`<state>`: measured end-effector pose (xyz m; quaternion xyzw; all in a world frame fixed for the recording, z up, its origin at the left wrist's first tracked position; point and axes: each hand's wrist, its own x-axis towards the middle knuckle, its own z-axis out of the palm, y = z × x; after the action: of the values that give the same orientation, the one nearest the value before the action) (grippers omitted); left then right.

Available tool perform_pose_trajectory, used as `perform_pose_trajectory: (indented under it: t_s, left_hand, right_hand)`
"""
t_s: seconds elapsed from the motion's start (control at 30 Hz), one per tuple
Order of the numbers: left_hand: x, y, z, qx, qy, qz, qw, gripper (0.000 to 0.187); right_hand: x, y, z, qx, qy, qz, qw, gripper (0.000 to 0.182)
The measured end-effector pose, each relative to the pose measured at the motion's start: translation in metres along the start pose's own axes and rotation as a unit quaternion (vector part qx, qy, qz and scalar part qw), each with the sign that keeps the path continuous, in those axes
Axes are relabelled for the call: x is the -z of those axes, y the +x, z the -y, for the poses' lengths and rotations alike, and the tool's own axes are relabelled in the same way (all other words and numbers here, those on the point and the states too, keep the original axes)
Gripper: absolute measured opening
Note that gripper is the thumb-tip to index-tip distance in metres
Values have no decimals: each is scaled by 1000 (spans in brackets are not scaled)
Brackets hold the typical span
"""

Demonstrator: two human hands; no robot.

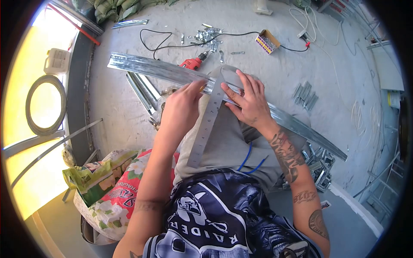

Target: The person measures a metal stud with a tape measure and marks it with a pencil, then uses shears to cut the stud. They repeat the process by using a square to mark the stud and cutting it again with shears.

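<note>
A long galvanized metal channel (159,71) lies slantwise across my lap. Over it a steel ruler (204,131) with printed numbers points toward my waist. My right hand (249,99) presses the ruler's far end against the channel, its thumb on the ruler and its fingers over the channel. On the other side of the ruler, my left hand (183,105) is closed at the channel. A small yellowish bit shows at its fingertips, but blur hides what it is. Just beyond the channel lies a red power drill (193,62).
Small metal brackets (208,36) lie scattered on the floor near an open box (267,42). A black cord (232,34) runs across there. Short metal pieces sit at right (305,96), with more metal parts (320,167) by my right arm. At left are a floral bag (116,202) and a wire coil (29,105).
</note>
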<state>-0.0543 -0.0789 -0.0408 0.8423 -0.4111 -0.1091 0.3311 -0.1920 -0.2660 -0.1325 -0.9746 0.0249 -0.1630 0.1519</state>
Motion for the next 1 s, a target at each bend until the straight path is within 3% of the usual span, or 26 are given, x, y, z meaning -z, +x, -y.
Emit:
perform_pose_trajectory:
  t_s: [0.13,0.2,0.33,0.43,0.5,0.53,0.6,0.73,0.8,0.93,1.0]
  left_hand:
    - [-24,41,2,64,143,30,987,12]
    - [-32,50,6,0,161,13,987,9]
    - [-37,55,2,-46,137,22,989,9]
    - [-29,50,1,3,168,72,983,14]
    - [-9,38,-1,11,245,213,946,14]
    - [-6,35,-7,10,246,213,946,14]
    - [-1,29,-16,28,200,75,977,9]
    - [-25,50,-4,65,183,30,981,16]
    - [-38,54,6,32,192,57,979,18]
    - [-12,38,-10,52,217,109,969,19]
    - [19,11,-13,93,222,259,935,19]
  right_hand:
    - [-1,-1,-1,7,-14,-13,1000,67]
    - [-1,-2,-3,7,-18,-18,1000,68]
    - [-3,-2,-2,7,-12,-26,1000,68]
    - [-4,-3,0,11,-12,-25,1000,68]
    - [-4,-2,-1,13,-14,-24,1000,68]
    - [-4,-2,-1,9,-9,-23,1000,68]
    - [-5,-1,1,7,-2,-23,1000,68]
    - [-1,-1,3,10,-10,-11,1000,67]
    - [-1,2,3,17,-7,-11,1000,67]
    - [-4,0,1,15,-17,-19,1000,65]
    - [-3,-1,-1,13,-18,-23,999,63]
